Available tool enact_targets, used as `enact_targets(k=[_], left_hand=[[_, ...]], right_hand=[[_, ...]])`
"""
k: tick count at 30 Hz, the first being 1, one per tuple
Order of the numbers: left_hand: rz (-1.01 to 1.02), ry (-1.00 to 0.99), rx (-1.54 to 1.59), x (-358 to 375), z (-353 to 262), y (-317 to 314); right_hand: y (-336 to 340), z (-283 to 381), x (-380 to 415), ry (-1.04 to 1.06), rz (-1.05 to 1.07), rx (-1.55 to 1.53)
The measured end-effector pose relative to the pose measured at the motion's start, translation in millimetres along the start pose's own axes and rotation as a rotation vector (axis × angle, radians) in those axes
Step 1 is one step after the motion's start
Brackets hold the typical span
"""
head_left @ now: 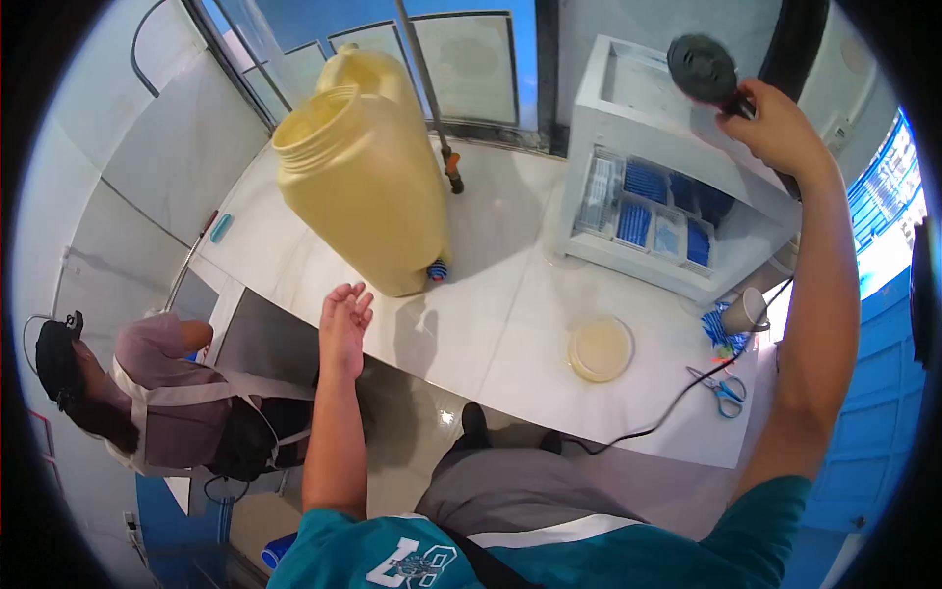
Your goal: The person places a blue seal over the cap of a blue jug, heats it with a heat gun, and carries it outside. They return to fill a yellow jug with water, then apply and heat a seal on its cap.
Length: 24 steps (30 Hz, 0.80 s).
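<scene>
My right hand [770, 128] is raised over the top of the white cabinet [721, 133], closed round the handle of a round-headed black tool [702, 69]. The tool's flat, disc-like head points up and left; its exact kind I cannot make out. My left hand [345, 319] holds nothing, its fingers loosely bent and apart, just in front of the counter's front edge. Nearest to it stands a large yellow plastic jug [368, 196] with a wide open mouth and a small blue-and-red fitting [437, 270] low on its side.
Blue-and-white packets [636, 224] fill bins inside the cabinet. On the white counter [491, 324] lie a round yellowish lid [601, 349], a cup [746, 312] and blue-handled scissors [728, 397]. A black cord [677, 401] crosses the right side. A co-worker [177, 393] is at the left.
</scene>
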<state>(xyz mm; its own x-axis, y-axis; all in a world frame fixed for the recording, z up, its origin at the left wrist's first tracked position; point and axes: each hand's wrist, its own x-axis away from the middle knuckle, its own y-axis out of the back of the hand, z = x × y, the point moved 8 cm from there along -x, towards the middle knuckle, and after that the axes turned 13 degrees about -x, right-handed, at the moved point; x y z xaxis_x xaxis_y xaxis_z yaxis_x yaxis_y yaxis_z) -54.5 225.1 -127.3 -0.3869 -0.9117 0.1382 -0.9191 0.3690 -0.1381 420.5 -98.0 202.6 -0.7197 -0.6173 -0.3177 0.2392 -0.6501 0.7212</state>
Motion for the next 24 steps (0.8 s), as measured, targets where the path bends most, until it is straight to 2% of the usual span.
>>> enact_targets(k=[2,3,5,6,7,9,11,13,14,15,16,17,19,20,21,22,24], left_hand=[[0.000,-0.066,0.012,-23.2,-32.5,13.2],[0.007,-0.132,0.003,-36.3,-50.2,19.6],[0.015,-0.197,-0.004,-64.0,-80.8,32.0],[0.034,-0.274,-0.050,-76.9,-99.8,36.7],[0.054,-0.349,-0.095,-88.1,-117.5,40.0],[0.075,-0.469,-0.211,-107.8,-152.8,45.9],[0.109,-0.601,-0.341,-124.5,-188.1,43.0],[0.172,-0.769,-0.457,-140.0,-221.0,27.9],[0.182,-0.767,-0.459,-152.9,-232.5,22.4],[0.218,-0.878,-0.566,-160.0,-246.9,8.8],[0.255,-0.990,-0.671,-163.8,-259.3,-6.3],[0.272,-0.993,-0.668,-170.6,-270.7,-18.5],[0.281,-1.257,-0.957,-165.3,-291.7,-56.5],[0.305,-1.263,-0.946,-174.9,-299.5,-66.2],[0.266,-1.398,-1.112,-179.6,-304.5,-79.2],[0.222,-1.535,-1.275,-177.8,-306.7,-94.5],[0.346,-1.513,-1.263,-177.8,-309.5,-117.5]], right_hand=[[-14.3,4.4,-20.0,0.055,0.007,0.513],[-23.1,10.0,-27.1,0.062,-0.001,0.513],[-39.6,1.4,-42.7,-0.122,-0.003,0.647],[-48.6,-8.3,-53.9,-0.190,0.072,0.653],[-54.3,-0.1,-55.4,-0.194,0.068,0.659],[-58.3,30.3,-54.9,-0.082,-0.106,0.675],[-78.0,99.3,-32.5,0.329,-0.407,0.464],[-131.0,158.0,-13.7,0.397,-0.394,0.122],[-172.1,164.5,-20.7,0.431,-0.249,0.018],[-221.7,161.2,-28.2,0.462,-0.106,-0.088],[-276.8,150.0,-35.9,0.420,-0.012,0.044],[-334.6,136.2,-48.6,0.416,0.156,0.113],[-414.7,108.4,-48.4,0.376,0.261,0.228],[-442.1,98.3,-43.8,0.597,0.019,0.302],[-455.7,93.4,-29.9,0.810,-0.225,0.381],[-457.2,92.0,-27.4,0.782,-0.229,0.396],[-462.0,77.4,-28.2,0.560,-0.125,0.214]])
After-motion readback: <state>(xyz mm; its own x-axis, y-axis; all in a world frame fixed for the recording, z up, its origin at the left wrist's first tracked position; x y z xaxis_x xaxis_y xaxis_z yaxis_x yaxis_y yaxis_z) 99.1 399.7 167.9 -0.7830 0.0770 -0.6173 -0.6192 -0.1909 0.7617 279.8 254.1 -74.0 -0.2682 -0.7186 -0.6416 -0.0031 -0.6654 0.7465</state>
